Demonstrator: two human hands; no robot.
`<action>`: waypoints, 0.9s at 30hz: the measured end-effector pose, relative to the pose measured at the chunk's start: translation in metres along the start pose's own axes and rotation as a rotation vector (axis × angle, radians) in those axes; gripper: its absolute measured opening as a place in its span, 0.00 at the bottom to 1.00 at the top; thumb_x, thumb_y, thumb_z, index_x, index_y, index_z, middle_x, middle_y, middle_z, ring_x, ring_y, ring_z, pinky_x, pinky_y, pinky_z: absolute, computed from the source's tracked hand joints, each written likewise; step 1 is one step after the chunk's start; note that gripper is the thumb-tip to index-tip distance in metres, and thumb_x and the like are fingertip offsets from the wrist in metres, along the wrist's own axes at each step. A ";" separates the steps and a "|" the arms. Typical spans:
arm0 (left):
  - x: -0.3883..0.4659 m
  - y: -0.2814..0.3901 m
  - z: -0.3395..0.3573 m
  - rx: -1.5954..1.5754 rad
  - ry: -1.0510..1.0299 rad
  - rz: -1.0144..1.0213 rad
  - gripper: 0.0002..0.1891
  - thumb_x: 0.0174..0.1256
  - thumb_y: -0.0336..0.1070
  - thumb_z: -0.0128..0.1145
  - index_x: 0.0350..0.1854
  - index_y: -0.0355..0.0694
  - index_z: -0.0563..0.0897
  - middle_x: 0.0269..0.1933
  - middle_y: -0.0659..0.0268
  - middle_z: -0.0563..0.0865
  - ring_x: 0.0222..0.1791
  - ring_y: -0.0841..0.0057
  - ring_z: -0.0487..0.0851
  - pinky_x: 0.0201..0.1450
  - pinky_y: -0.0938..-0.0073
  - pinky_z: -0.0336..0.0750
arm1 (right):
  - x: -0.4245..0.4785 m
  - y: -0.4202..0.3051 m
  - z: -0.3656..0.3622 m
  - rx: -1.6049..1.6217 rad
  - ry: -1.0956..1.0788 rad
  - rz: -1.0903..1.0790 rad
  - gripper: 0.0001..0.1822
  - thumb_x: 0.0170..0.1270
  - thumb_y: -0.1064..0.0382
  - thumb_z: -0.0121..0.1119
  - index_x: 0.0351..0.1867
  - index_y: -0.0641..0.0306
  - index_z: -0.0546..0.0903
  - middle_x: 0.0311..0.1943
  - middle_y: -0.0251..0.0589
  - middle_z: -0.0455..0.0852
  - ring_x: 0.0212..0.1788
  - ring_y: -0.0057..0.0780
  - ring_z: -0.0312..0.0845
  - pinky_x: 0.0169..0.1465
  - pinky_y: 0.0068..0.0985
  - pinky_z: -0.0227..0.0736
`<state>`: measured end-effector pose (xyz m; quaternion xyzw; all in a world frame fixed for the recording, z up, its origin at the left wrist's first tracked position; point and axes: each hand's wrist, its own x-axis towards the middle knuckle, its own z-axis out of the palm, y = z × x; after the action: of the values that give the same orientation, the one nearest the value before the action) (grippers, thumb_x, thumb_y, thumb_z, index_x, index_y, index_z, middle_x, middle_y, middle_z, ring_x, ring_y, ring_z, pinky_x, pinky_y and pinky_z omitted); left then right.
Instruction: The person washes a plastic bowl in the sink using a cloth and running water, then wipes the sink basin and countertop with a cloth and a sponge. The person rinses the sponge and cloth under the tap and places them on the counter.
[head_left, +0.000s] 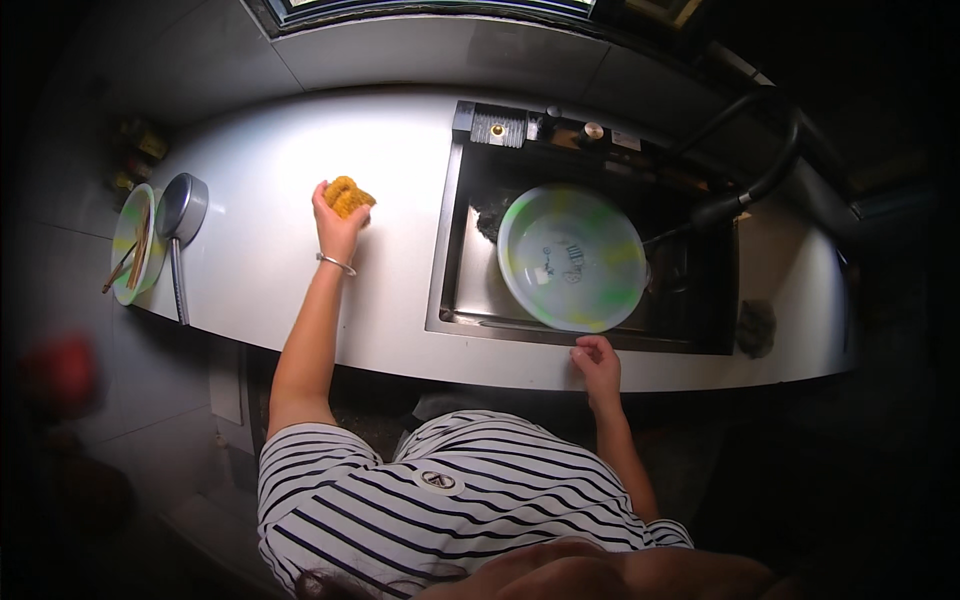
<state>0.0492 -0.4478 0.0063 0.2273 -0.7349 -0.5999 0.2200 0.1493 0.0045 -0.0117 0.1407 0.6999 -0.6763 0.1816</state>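
Note:
My left hand (341, 225) grips a bunched yellow-orange cloth or sponge (347, 198) over the white countertop (390, 262), left of the sink. Near the counter's front edge, my right hand (598, 364) has its fingers curled, just below the rim of a plastic basin; I see nothing in it, but cannot tell whether thumb and fingers touch. The translucent basin (574, 259), with green and yellow patches, rests at the dark metal sink (480, 289).
A black faucet (787, 161) arches in from the right. At the far left stand a saucepan (182, 210) and a green-white bowl (157, 259) holding chopsticks. A dark scouring pad (756, 328) lies right of the sink. The window frame (435, 16) is beyond the counter.

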 end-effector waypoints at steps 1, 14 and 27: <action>0.040 -0.024 -0.021 0.332 0.159 0.220 0.41 0.44 0.31 0.64 0.63 0.36 0.56 0.54 0.48 0.68 0.51 0.60 0.72 0.54 0.65 0.71 | 0.000 0.013 -0.005 -0.059 0.017 -0.027 0.09 0.56 0.68 0.60 0.39 0.63 0.77 0.29 0.32 0.80 0.32 0.18 0.74 0.36 0.17 0.70; 0.261 -0.118 -0.002 1.122 0.441 0.041 0.27 0.54 0.35 0.56 0.60 0.43 0.68 0.61 0.57 0.69 0.61 0.53 0.66 0.65 0.64 0.61 | 0.002 0.053 -0.008 -0.451 0.176 -0.204 0.04 0.48 0.68 0.65 0.25 0.64 0.81 0.19 0.28 0.77 0.19 0.12 0.66 0.25 0.13 0.63; -0.075 -0.036 0.104 0.151 -1.172 0.436 0.19 0.39 0.14 0.46 0.34 0.38 0.80 0.51 0.61 0.81 0.60 0.62 0.72 0.65 0.66 0.64 | 0.013 0.040 -0.014 -0.460 0.099 -0.103 0.05 0.48 0.69 0.66 0.25 0.64 0.81 0.19 0.25 0.76 0.21 0.10 0.65 0.27 0.12 0.63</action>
<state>0.0496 -0.3285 -0.0519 -0.2793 -0.8031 -0.5128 -0.1188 0.1546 0.0199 -0.0534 0.0928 0.8499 -0.4996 0.1397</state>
